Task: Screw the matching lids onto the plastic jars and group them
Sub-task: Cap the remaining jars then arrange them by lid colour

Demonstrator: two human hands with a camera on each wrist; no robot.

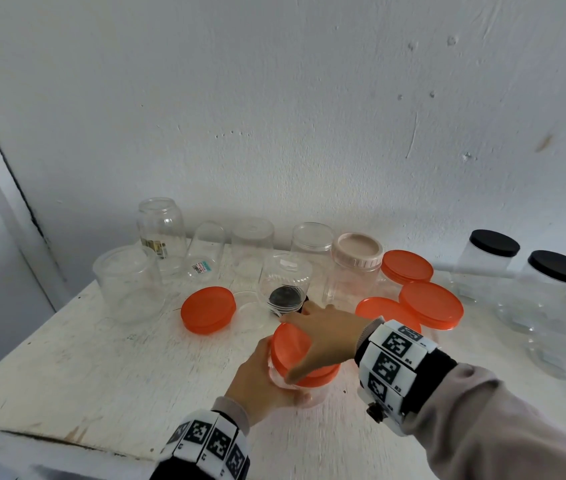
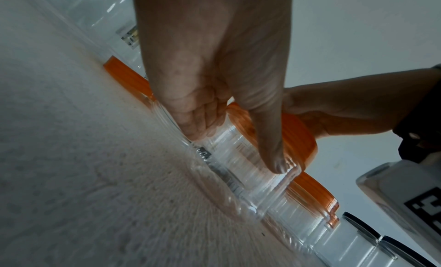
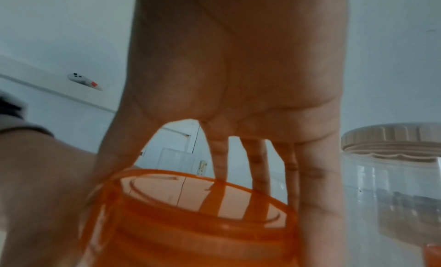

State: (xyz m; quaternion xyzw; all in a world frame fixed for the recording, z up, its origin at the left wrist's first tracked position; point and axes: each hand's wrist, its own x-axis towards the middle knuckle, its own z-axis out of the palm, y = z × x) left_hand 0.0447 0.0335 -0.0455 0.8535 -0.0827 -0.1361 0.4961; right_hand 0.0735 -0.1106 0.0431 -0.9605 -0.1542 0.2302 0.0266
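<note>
A clear plastic jar [image 1: 309, 393] stands near the table's front middle, topped by an orange lid [image 1: 290, 344]. My left hand [image 1: 257, 379] wraps round the jar's body [image 2: 238, 154] just below the lid. My right hand [image 1: 323, 336] lies over the lid, thumb and fingers curled down round its rim [image 3: 203, 214]. Another loose orange lid [image 1: 208, 309] lies on the table to the left. Three orange-lidded jars [image 1: 430, 303] stand grouped behind my right wrist. Several open clear jars [image 1: 129, 282] line the back.
A jar with a beige lid [image 1: 356, 258] stands in the back row, and an upturned jar over a black lid [image 1: 285, 297] sits just beyond my hands. Black-lidded jars [image 1: 493, 244] fill the right side. The white table [image 1: 66, 358] ends at its front-left edge; a wall runs behind.
</note>
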